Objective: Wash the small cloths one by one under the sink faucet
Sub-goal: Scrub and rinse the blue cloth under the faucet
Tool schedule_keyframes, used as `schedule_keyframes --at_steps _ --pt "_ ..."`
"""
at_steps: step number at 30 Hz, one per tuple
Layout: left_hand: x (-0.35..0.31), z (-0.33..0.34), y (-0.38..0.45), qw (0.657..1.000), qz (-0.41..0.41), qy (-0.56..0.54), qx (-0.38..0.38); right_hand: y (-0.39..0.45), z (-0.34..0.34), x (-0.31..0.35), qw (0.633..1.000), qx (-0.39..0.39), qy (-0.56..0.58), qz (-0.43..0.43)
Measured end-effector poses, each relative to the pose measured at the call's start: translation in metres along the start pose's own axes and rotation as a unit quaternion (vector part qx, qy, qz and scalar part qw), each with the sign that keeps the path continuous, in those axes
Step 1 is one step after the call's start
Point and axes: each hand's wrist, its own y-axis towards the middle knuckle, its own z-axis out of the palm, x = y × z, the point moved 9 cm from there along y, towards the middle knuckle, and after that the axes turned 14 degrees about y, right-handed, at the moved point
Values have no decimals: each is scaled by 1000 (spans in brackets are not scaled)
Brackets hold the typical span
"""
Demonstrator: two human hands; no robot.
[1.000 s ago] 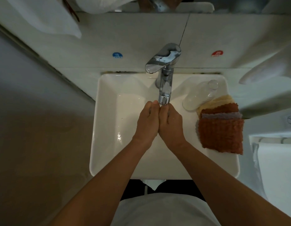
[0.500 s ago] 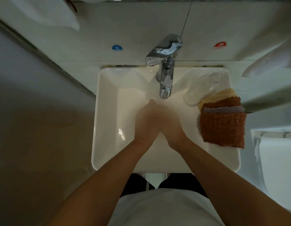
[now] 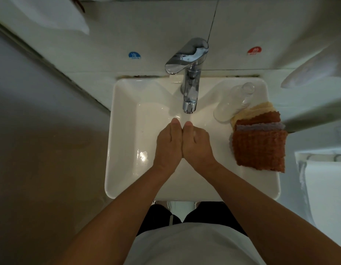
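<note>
— So where are the cloths?

— Stacked on the right rim of the sink (image 3: pixel 125 180), just beside a clear glass (image 3: pixel 232 104): a rust waffle cloth (image 3: pixel 259 148) on top, with a grey one (image 3: pixel 261 126) and a yellow one (image 3: pixel 252 110) peeking out at the far side.

— And the hands?

— Left hand (image 3: pixel 168 144) and right hand (image 3: pixel 197 144) are pressed side by side under the faucet (image 3: pixel 190 81), fingers straight, holding nothing.

— How will the top cloth handle?

— Soft, light and limp, I'd judge. Pinch a near corner so only one lifts; wet, it'll turn heavier and droop.
</note>
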Motion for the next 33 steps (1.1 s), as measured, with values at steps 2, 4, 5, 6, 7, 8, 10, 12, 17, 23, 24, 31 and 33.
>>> schedule_keyframes --at_steps 2,4,5,6,7,8,10,12,17,23,24,31,33 --pt "0 2 3 1000 1 5 -11 2 7 1 999 30 -37 -12" --pt "-1 2 5 1000 3 4 -18 12 3 -5 995 14 -86 -39" --pt "-1 3 6 1000 1 2 -19 12 -1 -3 992 -8 -98 -79" --pt "0 3 7 1000 -4 -4 -20 11 0 -4 997 4 -58 -53" --pt "2 4 8 1000 -13 -12 -20 9 3 -1 1000 29 0 -6" --pt "4 5 8 999 -23 -21 -20 3 -2 6 999 -6 -27 -16" --pt "9 6 7 998 -39 -39 -21 0 -10 -1 998 -29 -51 13" --pt "13 5 5 998 -44 -44 -24 -1 -6 1 997 -8 -69 17" --pt "19 -1 3 997 -71 17 10 -2 -1 5 995 17 -88 41" --pt "-8 -37 -2 995 26 44 89 -7 -46 23 996 39 -77 26" --pt "-14 -40 -5 991 50 44 117 -10 -53 31 997 32 -75 14" --pt "-48 -56 -16 983 111 64 134 -28 -71 80 993 52 -83 -71" --pt "-54 -61 -18 982 127 102 96 -33 -65 80 984 96 -138 -58"
